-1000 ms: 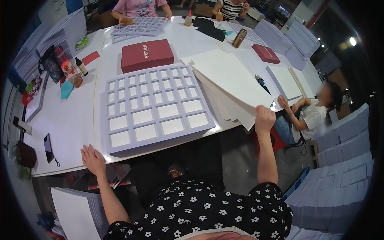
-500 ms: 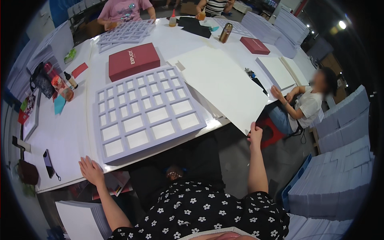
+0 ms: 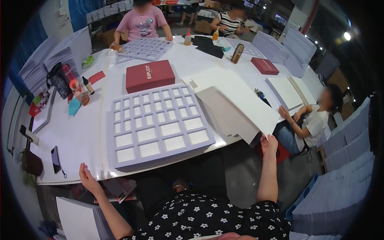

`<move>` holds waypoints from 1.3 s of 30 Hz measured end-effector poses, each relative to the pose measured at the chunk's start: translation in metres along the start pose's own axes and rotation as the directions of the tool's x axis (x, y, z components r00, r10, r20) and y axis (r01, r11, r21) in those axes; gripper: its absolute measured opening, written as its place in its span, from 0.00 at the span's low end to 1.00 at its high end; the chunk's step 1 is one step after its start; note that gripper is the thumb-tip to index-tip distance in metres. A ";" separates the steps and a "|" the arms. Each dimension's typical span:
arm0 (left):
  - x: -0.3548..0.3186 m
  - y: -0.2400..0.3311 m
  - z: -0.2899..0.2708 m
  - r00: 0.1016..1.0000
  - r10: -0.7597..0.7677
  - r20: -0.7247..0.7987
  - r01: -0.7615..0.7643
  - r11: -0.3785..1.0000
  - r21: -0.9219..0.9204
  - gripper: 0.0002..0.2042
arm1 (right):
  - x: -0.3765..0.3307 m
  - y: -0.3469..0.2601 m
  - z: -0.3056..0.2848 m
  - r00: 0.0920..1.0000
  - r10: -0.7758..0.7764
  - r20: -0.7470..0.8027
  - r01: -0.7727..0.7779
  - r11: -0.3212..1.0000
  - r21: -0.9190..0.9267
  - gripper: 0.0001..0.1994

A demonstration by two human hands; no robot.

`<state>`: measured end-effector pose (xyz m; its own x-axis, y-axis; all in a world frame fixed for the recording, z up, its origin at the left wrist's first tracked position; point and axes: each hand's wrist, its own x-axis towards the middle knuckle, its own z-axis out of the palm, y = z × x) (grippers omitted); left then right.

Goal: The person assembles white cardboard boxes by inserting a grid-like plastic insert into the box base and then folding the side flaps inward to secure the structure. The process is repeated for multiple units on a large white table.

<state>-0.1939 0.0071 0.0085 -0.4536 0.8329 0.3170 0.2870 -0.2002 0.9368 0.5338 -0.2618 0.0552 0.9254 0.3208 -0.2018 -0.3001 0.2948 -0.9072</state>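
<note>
Two hands at the near edge of the white tabletop (image 3: pixel 80 136): our right hand (image 3: pixel 269 144) is pinching the near corner of a large white rectangular cardboard sheet (image 3: pixel 236 98), and our left hand (image 3: pixel 87 176) rests open with fingers spread against the table's near edge, grasping nothing. That sheet lies on top of a fanned stack of grey boards (image 3: pixel 228 116) at the near right side of the tabletop, its corner jutting out past the edge. We judge the risk is right here: held by one corner only, the broad, thin sheet could sag or crease, or drag the loose boards beneath off the edge. Just beside it to the left sits a pale lilac compartment tray with a grid of square cells (image 3: pixel 156 124), with a dark red flat rectangular box (image 3: pixel 150 75) beyond it.
</note>
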 end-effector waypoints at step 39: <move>-0.006 0.133 0.082 0.725 -0.156 0.671 0.429 0.865 -0.262 0.20 | -0.077 0.076 0.166 0.549 0.049 0.834 0.584 0.691 -0.426 0.26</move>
<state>-0.0837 0.0182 0.1192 0.1929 0.9811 -0.0158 -0.1673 0.0488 0.9847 0.4008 -0.1145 0.0634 0.3004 0.9416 0.1522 0.4319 0.0080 -0.9019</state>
